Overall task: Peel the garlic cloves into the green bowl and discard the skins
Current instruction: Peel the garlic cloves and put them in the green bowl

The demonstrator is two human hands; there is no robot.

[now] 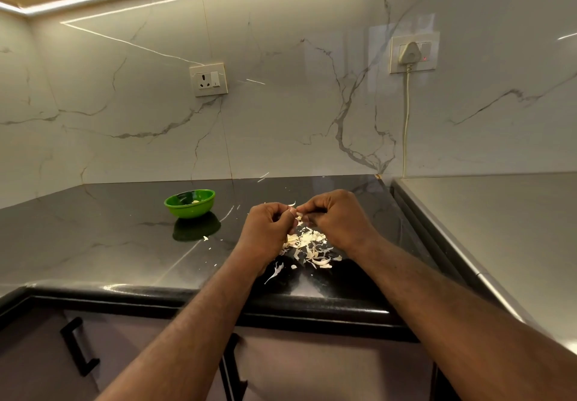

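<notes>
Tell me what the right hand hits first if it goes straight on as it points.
Likely the left hand: the right hand points leftward at it, and both pinch a garlic clove between them.

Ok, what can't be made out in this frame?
Head view.
The garlic clove: mostly hidden between left hand and right hand; peeling progress unclear.
The green bowl: near wall hides most contents; pale bits too small to count.
The skins pile: partly under left hand.

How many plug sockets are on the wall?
2. One socket plate sits on the wall above the green bowl, empty; the other plate is further right, with a white plug in it.
</notes>
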